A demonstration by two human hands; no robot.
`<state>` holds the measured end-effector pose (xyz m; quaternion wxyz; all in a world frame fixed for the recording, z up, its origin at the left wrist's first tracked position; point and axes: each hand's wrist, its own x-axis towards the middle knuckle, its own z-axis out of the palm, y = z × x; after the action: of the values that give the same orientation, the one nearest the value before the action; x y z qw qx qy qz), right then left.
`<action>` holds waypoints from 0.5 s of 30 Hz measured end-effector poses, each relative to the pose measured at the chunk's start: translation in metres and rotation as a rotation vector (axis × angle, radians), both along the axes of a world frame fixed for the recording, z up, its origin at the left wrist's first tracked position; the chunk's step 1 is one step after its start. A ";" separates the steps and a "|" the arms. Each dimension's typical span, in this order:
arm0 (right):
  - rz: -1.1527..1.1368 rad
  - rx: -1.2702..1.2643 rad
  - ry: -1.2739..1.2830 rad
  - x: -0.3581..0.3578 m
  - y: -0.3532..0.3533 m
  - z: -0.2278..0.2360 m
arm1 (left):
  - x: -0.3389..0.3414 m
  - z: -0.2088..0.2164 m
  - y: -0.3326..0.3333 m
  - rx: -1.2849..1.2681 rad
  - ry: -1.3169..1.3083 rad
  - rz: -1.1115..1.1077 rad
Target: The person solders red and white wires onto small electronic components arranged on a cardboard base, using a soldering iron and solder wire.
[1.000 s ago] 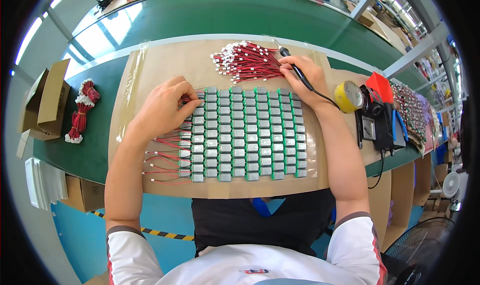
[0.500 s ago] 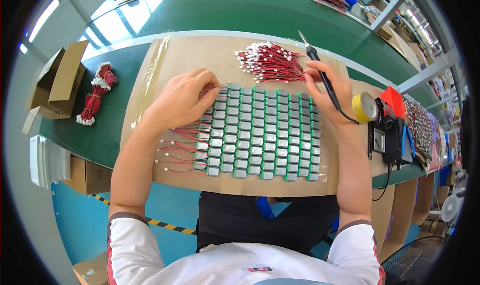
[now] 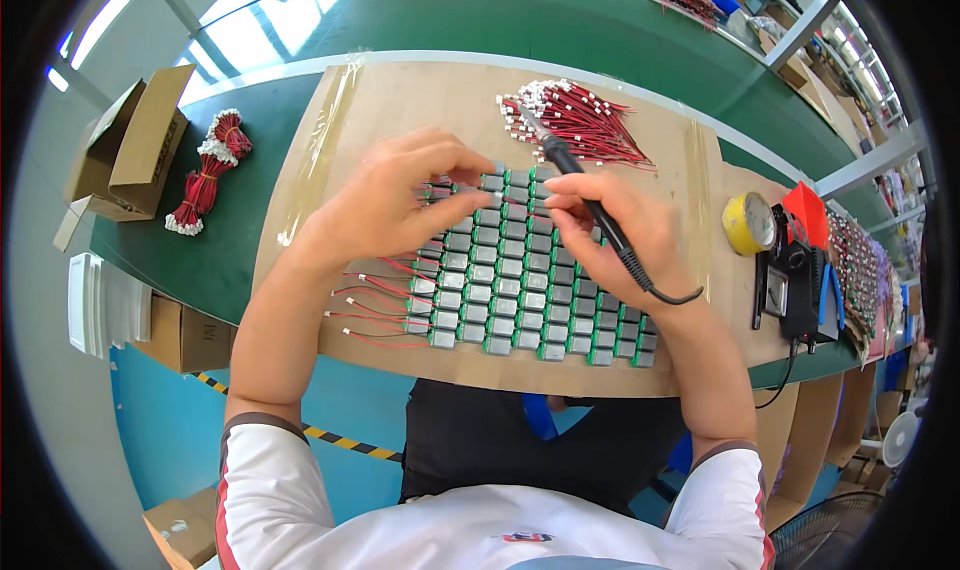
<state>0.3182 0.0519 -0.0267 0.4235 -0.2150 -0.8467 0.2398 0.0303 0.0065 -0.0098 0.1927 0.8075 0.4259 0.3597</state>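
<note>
Rows of small grey battery cells with green ends (image 3: 510,260) lie side by side on brown cardboard. My left hand (image 3: 405,190) hovers over the upper left of the rows, thumb and forefinger apart, with nothing visible between them. In my right hand (image 3: 625,225) is a black soldering iron (image 3: 590,195), its tip pointing up and left. That hand covers cells at the upper right. Red and black leads (image 3: 375,300) with white plugs stick out from the left column. Beyond the cells, a loose pile of red-black wires (image 3: 585,120) with white connectors partly lies behind the iron's tip.
Bundled wires (image 3: 205,175) and an open cardboard box (image 3: 135,155) stand on the green table at left. To the right are a yellow tape roll (image 3: 748,222) and a black soldering station (image 3: 800,290) with a cord. Clear tape (image 3: 325,150) crosses the cardboard (image 3: 450,85).
My right hand has brought the soldering iron left and nearer the cells. My left hand has moved right, its pinched fingers now spread. The whole view has shifted slightly.
</note>
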 end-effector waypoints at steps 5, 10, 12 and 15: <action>0.079 0.052 0.056 -0.013 -0.007 -0.006 | 0.010 -0.006 -0.002 -0.017 -0.032 -0.149; 0.122 0.081 0.063 -0.017 -0.008 -0.012 | 0.013 -0.011 -0.004 -0.042 -0.066 -0.151; 0.115 0.049 0.055 -0.015 -0.006 -0.013 | 0.010 -0.011 -0.004 -0.068 -0.050 -0.113; 0.099 0.018 0.050 -0.013 -0.004 -0.015 | 0.006 -0.010 -0.003 -0.088 -0.029 -0.100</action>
<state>0.3053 0.0478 -0.0421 0.4341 -0.1630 -0.8476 0.2580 0.0362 0.0037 -0.0193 0.2518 0.8133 0.3975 0.3422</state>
